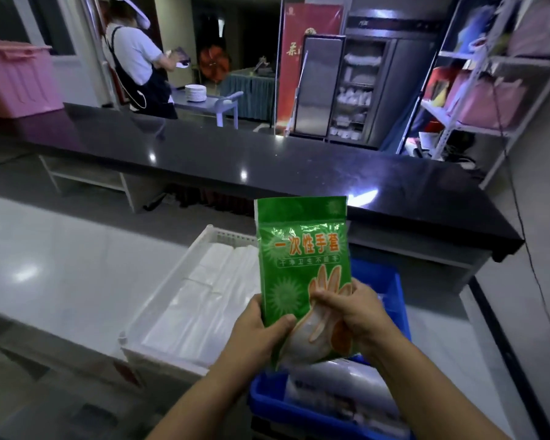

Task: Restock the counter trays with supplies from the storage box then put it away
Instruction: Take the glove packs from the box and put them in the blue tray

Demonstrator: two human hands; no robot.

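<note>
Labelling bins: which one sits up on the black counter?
The pink lidded box, far left; the white tray and blue bin sit on the lower pale surface.

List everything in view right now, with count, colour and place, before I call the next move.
glove pack: one, green, held upright over the bin
tray: one, white, left of the bin
white packs: several, white, flat in the tray
bin: one, blue, below the hands
wrapped packs: count unclear, clear film, in the bin
counter: one, black, across the middle
box: one, pink, far left on the counter
plates: one stack, white, behind the counter
person: one, behind the counter
shelf: one, white, far right
left hand: grips the glove pack's lower left
right hand: grips its lower right
</note>
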